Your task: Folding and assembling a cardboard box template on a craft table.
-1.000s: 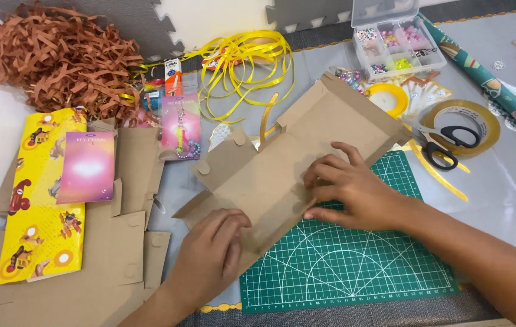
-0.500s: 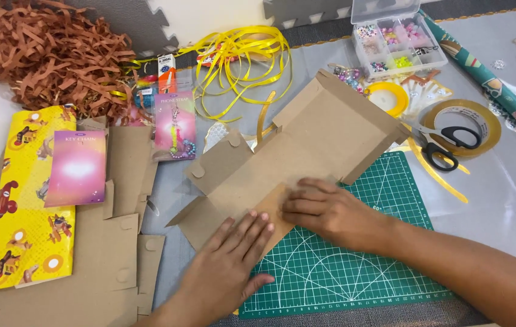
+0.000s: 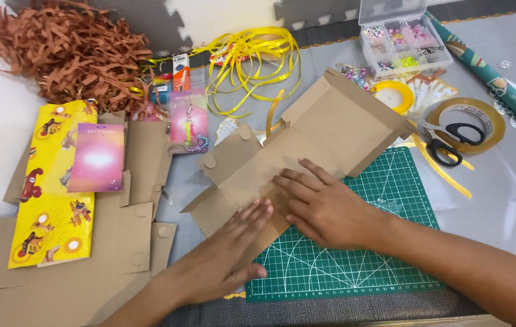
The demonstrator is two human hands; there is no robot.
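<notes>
A flat brown cardboard box blank (image 3: 306,145) with partly raised flaps lies across the green cutting mat (image 3: 354,254). My left hand (image 3: 227,254) lies flat, fingers together, on the blank's near lower corner. My right hand (image 3: 321,203) presses palm-down on the blank's middle, fingers spread and pointing left. Neither hand grips anything. The blank's far end (image 3: 354,103) stands up as low walls.
More flat cardboard (image 3: 118,242) and a yellow printed sheet (image 3: 52,181) with a pink card (image 3: 97,157) lie at left. Behind are brown paper shreds (image 3: 70,54), yellow ribbon (image 3: 252,54), a clear bead box (image 3: 400,39), scissors (image 3: 448,142), a tape roll (image 3: 491,118) and rolled wrapping paper (image 3: 500,85).
Both hands slid left and toward me along the blank, pressing it flat. My left hand's fingers stretched out straighter. The view shifted slightly.
</notes>
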